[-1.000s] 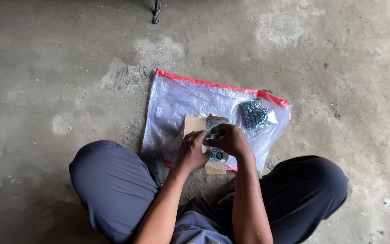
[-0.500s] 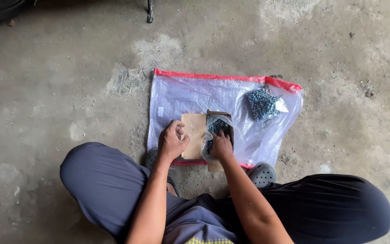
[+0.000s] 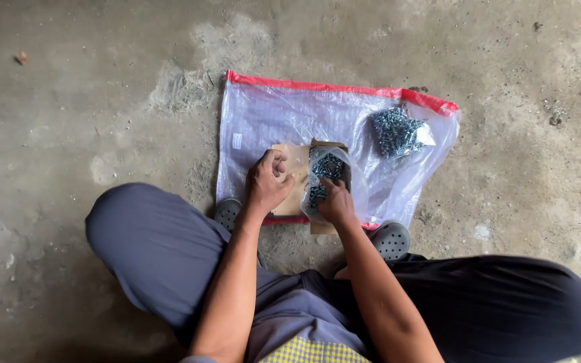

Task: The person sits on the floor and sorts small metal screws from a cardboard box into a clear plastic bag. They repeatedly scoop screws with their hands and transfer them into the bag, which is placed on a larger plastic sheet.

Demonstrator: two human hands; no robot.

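A white woven sack [image 3: 290, 117] with a red hem lies flat on the concrete floor. On it rests an open brown cardboard box [image 3: 297, 168] holding a clear plastic bag of small metal screws [image 3: 327, 171]. My left hand [image 3: 267, 181] is curled on the box's left flap. My right hand [image 3: 336, 202] grips the near end of the bag of screws inside the box. A second clear bag of screws [image 3: 398, 131] lies apart at the sack's far right corner.
I squat over the sack, dark trouser legs [image 3: 156, 249] to either side, grey perforated clogs [image 3: 390, 238] at its near edge. Rough stained concrete [image 3: 89, 87] surrounds everything. A small reddish scrap [image 3: 20, 58] lies far left.
My hands have parted: the left moved onto the box flap, the right dropped to the bag in the box. The view shifted, dropping the dark objects at the top edge.
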